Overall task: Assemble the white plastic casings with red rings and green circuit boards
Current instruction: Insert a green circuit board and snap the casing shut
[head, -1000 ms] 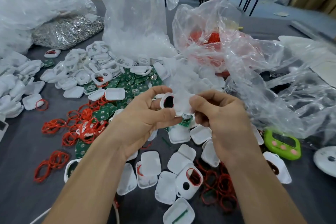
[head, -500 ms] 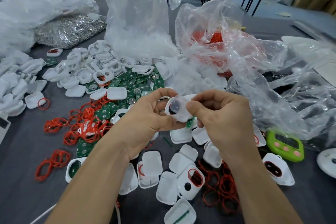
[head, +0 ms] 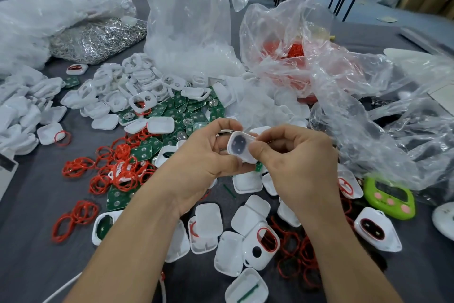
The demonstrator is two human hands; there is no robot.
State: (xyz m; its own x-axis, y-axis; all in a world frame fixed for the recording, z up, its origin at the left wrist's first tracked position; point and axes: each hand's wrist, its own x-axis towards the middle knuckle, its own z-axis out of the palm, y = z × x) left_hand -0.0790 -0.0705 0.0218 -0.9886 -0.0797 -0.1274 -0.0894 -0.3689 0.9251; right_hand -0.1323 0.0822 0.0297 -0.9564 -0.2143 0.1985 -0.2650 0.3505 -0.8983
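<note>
White plastic casings (head: 24,116) lie heaped at the far left edge of the grey bench (head: 32,199), with a clear bag (head: 49,7) and a bag of shiny metal parts (head: 95,39) behind them. Just to the right, loose red rings (head: 78,167) are scattered over the bench, some tangled together, and a pile of open white frames (head: 127,86) sits beyond them. Green circuit boards (head: 181,108) spread out next to the frames, partly under more white pieces. A tall clear bag of white parts (head: 191,32) stands upright behind this pile. In the middle, raised above the bench, the left hand (head: 204,162) grips one white casing (head: 242,146) from its left side, fingers curled around it and thumb along its lower edge. The casing is tilted, with a dark oval window facing the camera. The right hand (head: 299,165) pinches the same casing from its right side, thumb on the front face and fingers folded behind. A bit of green shows just below the casing between the hands. Under the wrists lie several closed white shells (head: 208,219) and one casing with a red ring in its opening (head: 262,246). More red rings (head: 299,253) lie beside it. Further right, a crumpled clear bag with red contents (head: 290,57) sprawls over the bench, and a green gadget with pink buttons (head: 389,198) rests near the right edge, beside another ringed casing (head: 375,229).
</note>
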